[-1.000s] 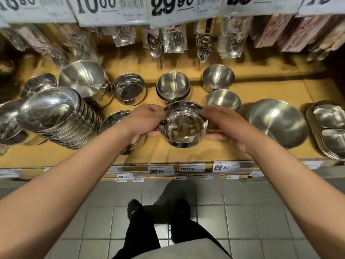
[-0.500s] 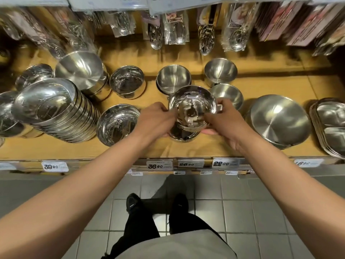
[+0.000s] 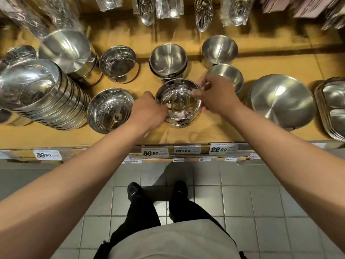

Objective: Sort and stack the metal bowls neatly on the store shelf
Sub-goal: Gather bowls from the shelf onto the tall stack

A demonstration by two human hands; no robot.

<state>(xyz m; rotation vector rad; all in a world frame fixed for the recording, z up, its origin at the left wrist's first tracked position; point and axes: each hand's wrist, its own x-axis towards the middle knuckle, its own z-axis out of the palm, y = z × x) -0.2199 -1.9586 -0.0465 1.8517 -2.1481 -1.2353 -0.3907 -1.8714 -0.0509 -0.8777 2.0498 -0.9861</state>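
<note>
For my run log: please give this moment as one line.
stage: stacking | left hand: grips shiny bowl | right hand: pinches its rim | bowl: on stack, front of shelf

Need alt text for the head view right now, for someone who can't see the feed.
Both hands hold a shiny metal bowl nested on another at the front of a wooden store shelf: the left hand grips its left side, the right hand pinches its right rim. More steel bowls surround it, including a tall leaning stack at left and a wide bowl at right.

Both arms reach forward. The left hand [image 3: 149, 111] and right hand [image 3: 214, 96] curl inward, fingers facing each other.
</note>
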